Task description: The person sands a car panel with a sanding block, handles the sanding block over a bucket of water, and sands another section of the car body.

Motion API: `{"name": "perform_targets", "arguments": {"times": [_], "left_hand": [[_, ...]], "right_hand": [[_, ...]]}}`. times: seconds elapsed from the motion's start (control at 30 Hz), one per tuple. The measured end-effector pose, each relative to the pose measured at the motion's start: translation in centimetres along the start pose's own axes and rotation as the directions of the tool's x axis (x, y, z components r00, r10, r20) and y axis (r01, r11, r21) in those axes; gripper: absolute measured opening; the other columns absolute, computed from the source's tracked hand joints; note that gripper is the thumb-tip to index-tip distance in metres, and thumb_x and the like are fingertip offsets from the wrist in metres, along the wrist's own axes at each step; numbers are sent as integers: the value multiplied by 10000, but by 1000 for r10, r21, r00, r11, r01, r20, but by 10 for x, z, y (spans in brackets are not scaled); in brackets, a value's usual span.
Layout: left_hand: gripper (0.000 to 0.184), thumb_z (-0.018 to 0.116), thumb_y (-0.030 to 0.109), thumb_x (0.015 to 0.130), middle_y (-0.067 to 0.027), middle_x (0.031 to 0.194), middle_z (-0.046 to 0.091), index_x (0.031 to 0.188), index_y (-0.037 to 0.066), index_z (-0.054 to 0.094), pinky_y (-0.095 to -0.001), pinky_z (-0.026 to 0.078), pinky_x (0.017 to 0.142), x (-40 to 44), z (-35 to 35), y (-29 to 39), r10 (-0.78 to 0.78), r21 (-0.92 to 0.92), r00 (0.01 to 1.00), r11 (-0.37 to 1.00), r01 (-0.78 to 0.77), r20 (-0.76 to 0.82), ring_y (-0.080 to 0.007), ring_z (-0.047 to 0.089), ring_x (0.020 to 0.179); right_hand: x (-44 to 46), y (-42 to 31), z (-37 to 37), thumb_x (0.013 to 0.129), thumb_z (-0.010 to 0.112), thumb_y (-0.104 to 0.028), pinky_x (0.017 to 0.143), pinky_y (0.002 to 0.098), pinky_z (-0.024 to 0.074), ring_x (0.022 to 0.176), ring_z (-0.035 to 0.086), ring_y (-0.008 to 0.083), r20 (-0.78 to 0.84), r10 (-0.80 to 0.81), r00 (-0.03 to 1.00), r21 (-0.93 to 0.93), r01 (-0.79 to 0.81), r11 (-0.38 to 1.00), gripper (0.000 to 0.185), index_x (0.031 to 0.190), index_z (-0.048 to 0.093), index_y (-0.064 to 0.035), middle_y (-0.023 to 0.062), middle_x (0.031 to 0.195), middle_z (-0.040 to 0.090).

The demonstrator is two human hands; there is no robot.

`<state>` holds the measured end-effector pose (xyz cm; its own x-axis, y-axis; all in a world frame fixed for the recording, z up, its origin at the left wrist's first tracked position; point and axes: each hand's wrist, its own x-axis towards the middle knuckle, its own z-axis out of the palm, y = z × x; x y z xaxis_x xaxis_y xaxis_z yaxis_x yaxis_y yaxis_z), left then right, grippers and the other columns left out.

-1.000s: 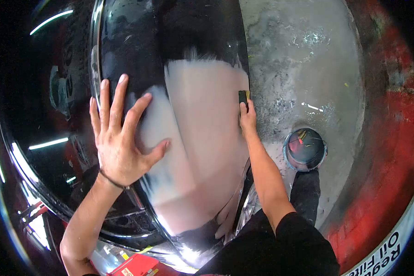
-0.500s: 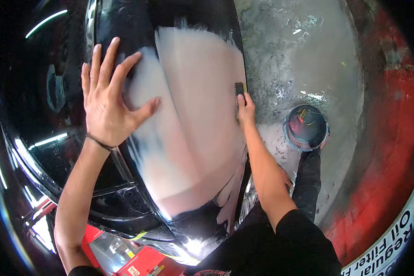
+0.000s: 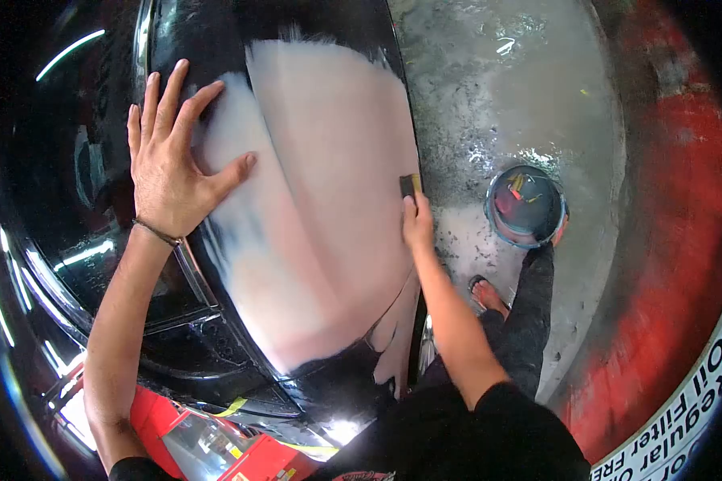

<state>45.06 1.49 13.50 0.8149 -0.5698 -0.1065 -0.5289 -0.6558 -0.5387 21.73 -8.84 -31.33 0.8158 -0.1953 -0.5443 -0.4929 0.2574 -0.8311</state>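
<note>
A black car body panel (image 3: 329, 160) fills the middle of the view, its centre covered by a pale, whitish-pink sanded patch with feathered edges and a crease running down it. My left hand (image 3: 168, 172) lies with fingers spread on the panel's left side, the thumb over the pale area. On the opposite edge, my right hand (image 3: 417, 220) grips a dark sanding block (image 3: 410, 186), held against the rim of the panel. Its underside is hidden, and my right fingers are partly out of sight.
A bucket of water (image 3: 489, 210) with small coloured items in it stands on the wet concrete floor (image 3: 529, 104) at right. My sandalled foot (image 3: 489, 295) is below it. A red curved surface (image 3: 658, 264) and lettered sign (image 3: 674, 425) border the right; a red box (image 3: 269, 461) sits lower left.
My right hand has drawn the sanding block down along the panel's edge, toward me. My left hand stays spread on the panel. The whole view has shifted slightly.
</note>
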Motion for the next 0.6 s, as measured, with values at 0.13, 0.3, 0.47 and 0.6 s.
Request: {"name": "perform_targets", "arguments": {"times": [0.13,0.3,0.47,0.6], "left_hand": [[974,936,666,764,-83,1868,368,1619,312,634,-649,164,1418,-1,1,0,-8,4,1000,1000,8,-17,-375,255,1750],[969,935,662,779,-77,1869,363,1630,322,620,-649,153,1423,2,-2,1,-23,15,1000,1000,23,-12,-374,233,1756],[963,967,593,765,-68,1873,362,1626,331,625,-638,154,1426,2,-1,1,-22,14,1000,1000,22,-7,-362,235,1758],[944,934,627,791,-72,1869,370,1627,317,623,-643,172,1415,3,-2,1,-13,4,999,1000,13,-33,-366,247,1755]], "right_hand": [[-7,-1,-1,1182,604,-311,1242,473,474,1474,621,414,-18,-47,999,50,48,998,523,1622,607,-28,249,1600,650],[-190,-95,-14,1150,655,-250,1226,508,487,1428,652,402,10,-281,960,-116,280,953,549,1681,576,-139,218,1593,657],[-92,-37,-9,1173,625,-274,1178,513,516,1386,662,453,-69,-129,989,-125,119,985,493,1594,615,-18,274,1520,680],[-3,25,0,1182,585,-369,1221,503,484,1423,634,463,8,140,990,13,-140,990,566,1591,594,22,286,1567,640]]}}
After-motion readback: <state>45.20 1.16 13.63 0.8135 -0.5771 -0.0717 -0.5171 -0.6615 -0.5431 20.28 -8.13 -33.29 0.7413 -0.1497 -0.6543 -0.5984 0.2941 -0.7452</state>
